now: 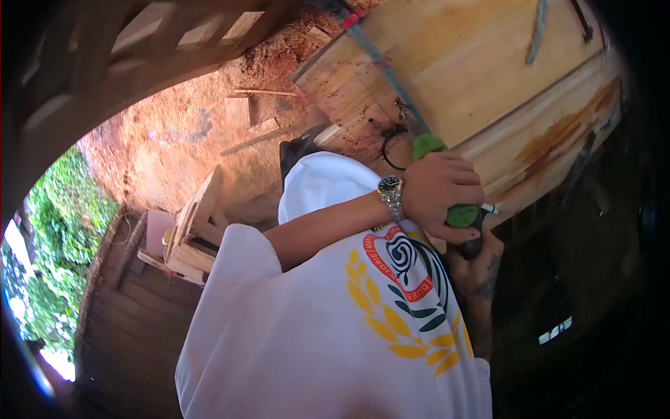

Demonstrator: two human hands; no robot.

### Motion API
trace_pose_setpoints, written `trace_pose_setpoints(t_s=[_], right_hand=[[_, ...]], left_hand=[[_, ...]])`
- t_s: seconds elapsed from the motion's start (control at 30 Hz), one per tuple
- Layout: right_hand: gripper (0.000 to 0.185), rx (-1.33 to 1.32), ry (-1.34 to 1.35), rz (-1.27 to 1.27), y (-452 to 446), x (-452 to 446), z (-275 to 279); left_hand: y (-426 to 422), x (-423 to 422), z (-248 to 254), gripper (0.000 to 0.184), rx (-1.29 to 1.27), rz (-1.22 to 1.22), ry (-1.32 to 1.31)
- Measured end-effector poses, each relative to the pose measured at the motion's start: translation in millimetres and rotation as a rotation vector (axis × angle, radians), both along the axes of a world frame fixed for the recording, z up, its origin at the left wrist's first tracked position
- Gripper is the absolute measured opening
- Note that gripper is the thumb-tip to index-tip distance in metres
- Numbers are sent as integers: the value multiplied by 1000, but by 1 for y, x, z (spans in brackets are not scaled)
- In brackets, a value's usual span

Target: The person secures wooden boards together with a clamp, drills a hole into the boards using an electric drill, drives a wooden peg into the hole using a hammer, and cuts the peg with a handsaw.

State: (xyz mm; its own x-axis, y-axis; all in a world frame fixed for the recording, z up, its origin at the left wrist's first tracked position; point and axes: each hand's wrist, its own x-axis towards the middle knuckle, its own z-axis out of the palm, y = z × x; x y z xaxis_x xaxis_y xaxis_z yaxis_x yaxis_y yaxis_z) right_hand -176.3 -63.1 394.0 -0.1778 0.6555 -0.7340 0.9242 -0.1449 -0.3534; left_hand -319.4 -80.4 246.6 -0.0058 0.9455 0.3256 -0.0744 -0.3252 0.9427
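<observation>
My left hand (443, 187), with a metal-band watch on its wrist, is closed over the top of a green-and-black tool (462, 216). Green parts of the tool show on both sides of the hand; its exact kind is mostly hidden. Close below, my right hand (481, 264) is closed around the tool's dark end, its fingers partly covered. Beneath the tool lies a broad wooden panel (460, 77). A black cable (386, 152) loops on the wood beside the tool.
A long grey bar (391, 77) with a red part crosses the panel, and a shorter bar (537, 31) lies farther off. Wood offcuts (239, 110) rest on reddish, shaving-strewn ground. At left stands a small wooden structure (199, 234). Dark wooden slats (139, 49) span the upper left.
</observation>
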Motion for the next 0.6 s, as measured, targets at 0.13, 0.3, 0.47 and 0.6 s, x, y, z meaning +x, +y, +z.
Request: trace_pose_setpoints(t_s=[0.13,0.3,0.47,0.6], right_hand=[[31,8,-42,23,-2,-8,-1],[20,81,-72,91,-3,-20,2],[22,69,-52,38,0,-36,6],[30,50,-33,31,-3,-31,4]], left_hand=[[-3,-2,-3,40,23,60,-28],[-2,-12,-4,40,-7,35,-79],[-3,-23,-4,39,-17,-27,-33],[-3,-23,-3,39,-18,-73,-11]])
